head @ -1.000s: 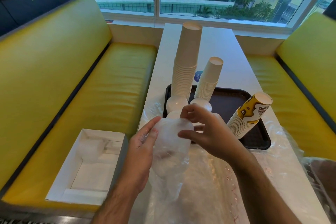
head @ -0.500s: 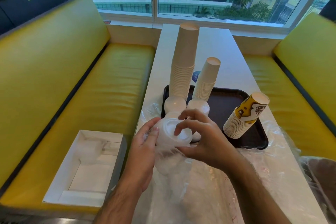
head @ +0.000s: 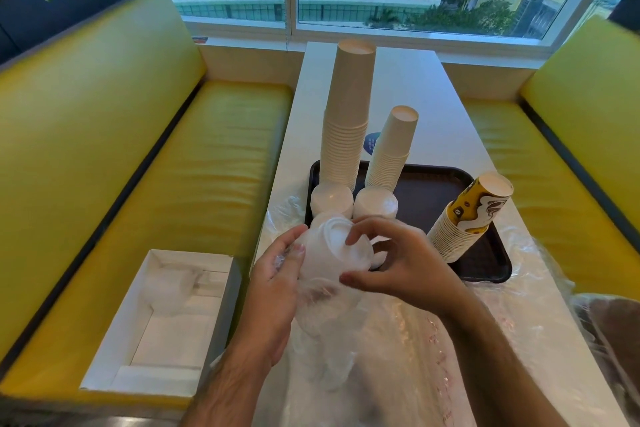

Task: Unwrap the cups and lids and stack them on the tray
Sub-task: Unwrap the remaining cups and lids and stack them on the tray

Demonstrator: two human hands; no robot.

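A stack of white lids (head: pixel 332 253) sits half out of a clear plastic sleeve (head: pixel 322 340) just in front of the dark tray (head: pixel 485 263). My left hand (head: pixel 277 281) holds the sleeve and the stack from the left. My right hand (head: pixel 398 263) grips the bare top of the stack with curled fingers and thumb. On the tray stand a tall stack of white cups (head: pixel 346 121), a shorter white stack (head: pixel 391 149), a leaning yellow-patterned stack (head: pixel 467 215) and two low piles of lids (head: pixel 330 198).
Crumpled clear wrapping (head: pixel 433 340) covers the near end of the white table (head: pixel 433 107). An open white box (head: pixel 162 319) lies on the yellow bench at my left. Another yellow bench runs along the right. The window ledge closes off the table's far end.
The plastic sleeve has slid down off the top of the lid stack, baring the white lids. My right hand's fingers shifted from the wrapped top onto the bare lids.
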